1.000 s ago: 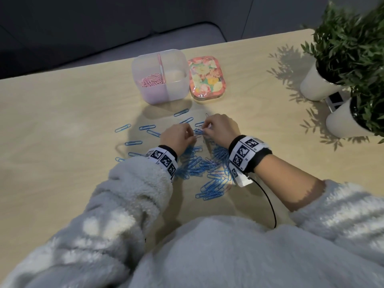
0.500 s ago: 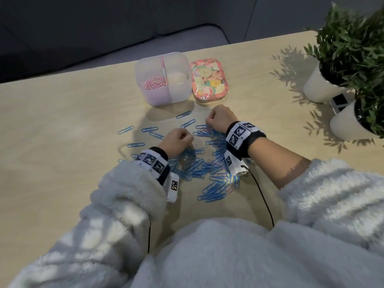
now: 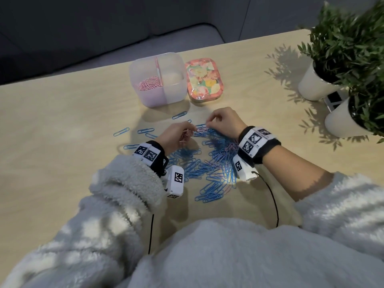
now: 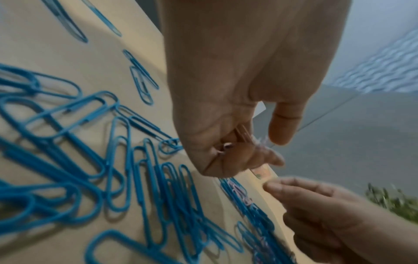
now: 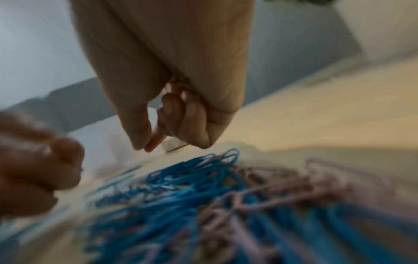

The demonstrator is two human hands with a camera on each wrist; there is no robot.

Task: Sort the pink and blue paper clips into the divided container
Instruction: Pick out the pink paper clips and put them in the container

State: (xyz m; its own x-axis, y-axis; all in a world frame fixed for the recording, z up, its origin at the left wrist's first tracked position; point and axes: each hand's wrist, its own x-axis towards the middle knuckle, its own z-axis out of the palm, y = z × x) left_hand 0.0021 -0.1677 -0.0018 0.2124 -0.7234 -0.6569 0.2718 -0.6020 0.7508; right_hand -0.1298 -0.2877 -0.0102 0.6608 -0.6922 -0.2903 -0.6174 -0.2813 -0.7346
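A clear divided container stands at the back of the table, with pink clips in its left compartment. A heap of blue paper clips with a few pink ones mixed in lies in front of me. My left hand is curled round a small bunch of pink clips at the heap's left far edge. My right hand hovers at the far edge, thumb and forefinger pinched together, with no clip showing between them.
A floral tin sits right of the container. Loose blue clips are scattered left of the heap. Two white plant pots stand at the right edge. A cable runs from my right wrist.
My right hand drew away from the left and settled at the heap's far edge. My left hand turned a little, and pink clips now show in it.
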